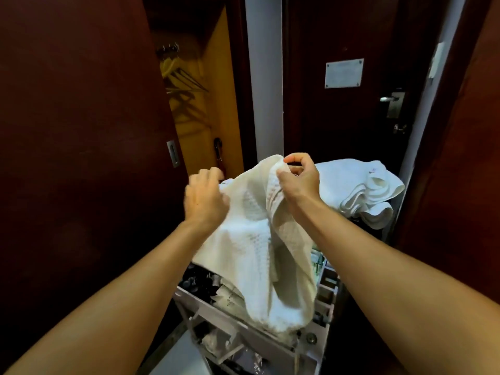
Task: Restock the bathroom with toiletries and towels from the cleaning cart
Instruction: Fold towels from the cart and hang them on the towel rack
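A white waffle-weave towel (251,239) hangs unfolded above the cleaning cart (205,301). My left hand (205,198) grips its left upper edge, and my right hand (300,177) pinches its top corner between thumb and fingers. The cloth drapes down over the cart's top tray. A stack of folded white towels (359,185) lies on the far right side of the cart. Small toiletry items (197,280) fill the tray compartments below the towel, partly hidden by it.
A dark wooden sliding door (81,131) stands at left, beside an open wardrobe with hangers (184,85). A dark room door with a handle (389,100) and a plaque (343,73) closes the passage behind the cart. A dark panel stands close at right.
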Demonstrator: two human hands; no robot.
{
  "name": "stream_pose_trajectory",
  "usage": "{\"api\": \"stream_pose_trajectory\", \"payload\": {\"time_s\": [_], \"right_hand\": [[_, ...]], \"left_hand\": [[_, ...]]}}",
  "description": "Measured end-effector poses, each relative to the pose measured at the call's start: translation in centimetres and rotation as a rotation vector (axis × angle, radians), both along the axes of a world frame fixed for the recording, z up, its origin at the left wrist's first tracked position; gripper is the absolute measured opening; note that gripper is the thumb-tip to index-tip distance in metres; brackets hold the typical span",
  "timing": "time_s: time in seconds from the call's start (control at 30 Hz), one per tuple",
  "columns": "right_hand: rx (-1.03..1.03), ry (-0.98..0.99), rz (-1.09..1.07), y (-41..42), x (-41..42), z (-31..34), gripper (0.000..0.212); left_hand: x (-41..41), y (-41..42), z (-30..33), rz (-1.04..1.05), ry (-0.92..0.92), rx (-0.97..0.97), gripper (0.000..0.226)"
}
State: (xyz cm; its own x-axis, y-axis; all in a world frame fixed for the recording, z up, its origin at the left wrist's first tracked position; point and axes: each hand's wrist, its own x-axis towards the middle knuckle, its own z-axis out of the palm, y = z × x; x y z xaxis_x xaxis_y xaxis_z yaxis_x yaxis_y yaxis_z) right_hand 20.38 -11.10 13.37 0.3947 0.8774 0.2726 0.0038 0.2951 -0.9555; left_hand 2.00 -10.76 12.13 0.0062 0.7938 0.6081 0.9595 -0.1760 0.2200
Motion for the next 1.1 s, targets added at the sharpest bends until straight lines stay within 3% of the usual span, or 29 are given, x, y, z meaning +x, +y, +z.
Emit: {"api": "stream_pose_trajectory", "payload": {"time_s": [0.07,0.13,0.2,0.33,0.4,0.5,0.6,0.7,0.8,0.9,1.03,1.1], "right_hand": [[0.015,0.009,0.010,0.0,-0.5,0.1,0.026],[0.004,0.009,0.028,0.0,-1.0,-0.2,0.032],[-0.033,0.010,0.067,-0.2,-1.1,-0.6,0.033],[-0.108,-0.057,0.117,-0.5,-0.3,-1.7,0.017],[-0.145,-0.082,0.127,-0.7,0.3,-2.4,0.031],[-0.177,-0.103,0.155,-0.9,1.1,-3.3,0.037],[-0.148,-0.138,0.264,-1.0,1.3,-4.0,0.027],[-0.125,-0.158,0.221,-0.8,1.5,-4.3,0.030],[-0.041,-0.227,0.070,-0.9,2.0,-4.8,0.038],[-0.018,-0.388,0.046,-1.4,2.3,-5.9,0.037],[-0.105,-0.692,0.137,-1.8,2.9,-8.3,0.042],[-0.190,-0.702,0.134,-1.6,3.5,-9.4,0.039]], "left_hand": [[1.9,-0.8,-0.8,-0.291,-0.163,-0.042,0.009],[3.9,-1.6,-1.8,-0.514,-0.309,-0.278,0.021],[5.1,-2.1,-2.7,-0.573,-0.426,-0.428,0.041],[5.4,-1.9,-3.2,-0.570,-0.638,-0.348,0.050],[5.1,-1.8,-2.7,-0.552,-0.612,-0.230,0.044],[4.1,-0.9,-1.9,-0.494,-0.250,-0.039,0.064],[4.3,-0.2,-0.9,-0.573,0.010,-0.283,0.082],[5.1,0.6,-0.8,-0.487,0.094,-0.340,0.052],[5.3,1.2,-0.9,-0.375,-0.029,-0.173,0.017],[5.0,2.0,-0.2,-0.326,-0.260,-0.035,0.014],[4.7,2.2,1.4,-0.250,-0.385,0.017,0.019],[4.2,2.1,2.2,-0.243,-0.457,0.061,0.021]]}}
